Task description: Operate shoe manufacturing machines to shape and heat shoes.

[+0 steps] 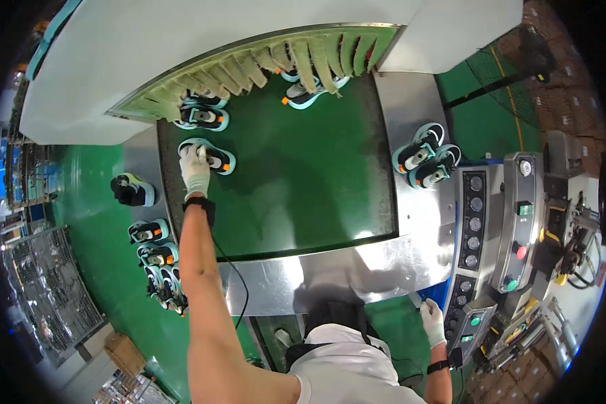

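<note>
Nearest the person, the right hand [432,322] in a white glove hangs low beside the grey control panel [477,222], well apart from the green conveyor belt [296,182]; whether its grip is closed on anything I cannot tell.

Farther out, the left arm stretches across the steel rim onto the belt. The gloved left hand [195,168] lies on top of a light-blue sneaker [209,156] near the belt's left edge, its grip pressed down over the heel end. The shoe's long axis runs left to right across the belt, its toe pointing away from the hand toward the belt's middle. The left hand is the nearer one by far.

Beyond that shoe, a second sneaker [202,118] lies just in front of the fringe curtain [276,64], and another pair [308,93] sits partly under it. On the steel ledge right of the belt rest two more sneakers [427,158].
</note>
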The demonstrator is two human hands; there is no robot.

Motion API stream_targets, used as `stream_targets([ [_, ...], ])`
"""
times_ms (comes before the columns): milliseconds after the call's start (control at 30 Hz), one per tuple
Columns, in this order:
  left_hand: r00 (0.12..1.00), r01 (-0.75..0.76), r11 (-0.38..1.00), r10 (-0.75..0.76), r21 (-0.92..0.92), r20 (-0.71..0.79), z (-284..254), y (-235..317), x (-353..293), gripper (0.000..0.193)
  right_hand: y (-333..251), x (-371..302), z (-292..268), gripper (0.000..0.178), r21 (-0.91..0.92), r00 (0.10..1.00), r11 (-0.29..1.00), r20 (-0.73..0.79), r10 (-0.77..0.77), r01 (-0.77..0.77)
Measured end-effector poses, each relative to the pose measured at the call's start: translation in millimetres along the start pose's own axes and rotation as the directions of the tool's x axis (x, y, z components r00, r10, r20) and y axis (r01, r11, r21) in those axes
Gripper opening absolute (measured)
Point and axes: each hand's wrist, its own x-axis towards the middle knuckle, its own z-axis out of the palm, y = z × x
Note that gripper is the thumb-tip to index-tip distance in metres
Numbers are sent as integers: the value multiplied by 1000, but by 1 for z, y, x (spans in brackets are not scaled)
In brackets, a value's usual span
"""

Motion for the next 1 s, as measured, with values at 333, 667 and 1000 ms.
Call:
stream_targets([
  [333,744,-540,761,631,-359,219,-22,212,-200,17,-218,-98,54,70,-38,815,818,121,-566,574],
  [667,-217,-493,-233,966,-838,-141,-102,581,-429,16,-80,-147,-104,43,223,818,835,-433,-378,504],
  [1000,-314,-82,-120,945,-989,-89,-109,796,-673,45,175,-231,-142,84,636,726,-474,-688,10,609],
])
